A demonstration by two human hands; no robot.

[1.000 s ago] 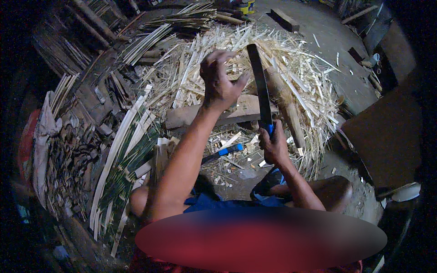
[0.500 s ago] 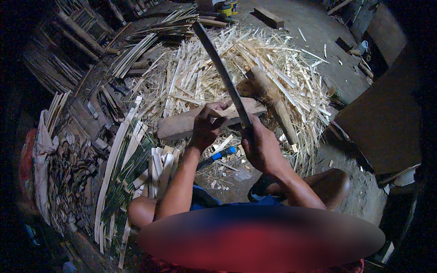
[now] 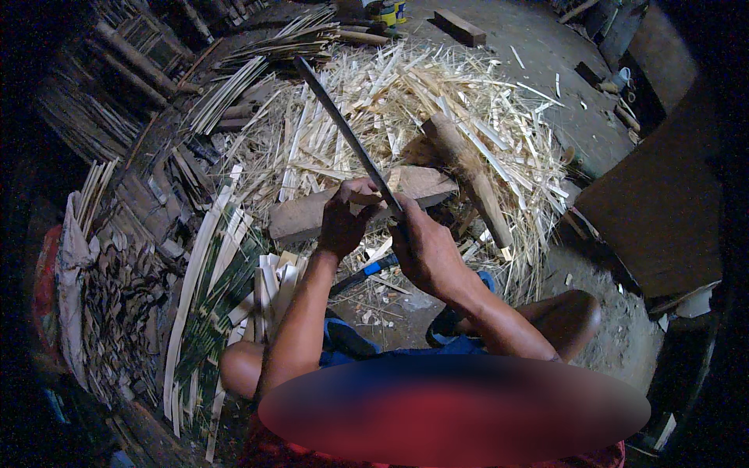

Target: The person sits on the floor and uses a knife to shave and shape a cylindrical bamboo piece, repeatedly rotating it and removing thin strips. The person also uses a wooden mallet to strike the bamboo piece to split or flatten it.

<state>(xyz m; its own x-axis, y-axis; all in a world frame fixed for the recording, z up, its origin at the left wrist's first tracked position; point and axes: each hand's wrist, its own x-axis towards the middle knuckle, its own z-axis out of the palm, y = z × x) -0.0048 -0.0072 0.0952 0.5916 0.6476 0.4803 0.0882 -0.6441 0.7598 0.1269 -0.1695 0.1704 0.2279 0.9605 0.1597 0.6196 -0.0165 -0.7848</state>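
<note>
My right hand point(image 3: 427, 251) is closed around the handle of a machete point(image 3: 342, 122). Its long dark blade slants up and to the left, far beyond my hands. Close beside the blade's base, my left hand point(image 3: 345, 220) pinches a short pale wood piece point(image 3: 394, 181), partly hidden behind the blade and fingers. Just beyond both hands lies a thick wooden block point(image 3: 300, 216). On the ground below them is a tool with a blue and black handle point(image 3: 373, 269), its far end covered by my right hand.
A big heap of pale shavings and strips point(image 3: 351, 101) spreads ahead, with a round wooden post point(image 3: 468, 179) lying on it. Split strips and green leaves point(image 3: 207, 312) lie left, near stacked slats point(image 3: 269, 292). A brown panel point(image 3: 663, 210) stands at the right.
The machete and my right hand have shifted left and slightly down, the blade tip moving left. My left hand has moved slightly left.
</note>
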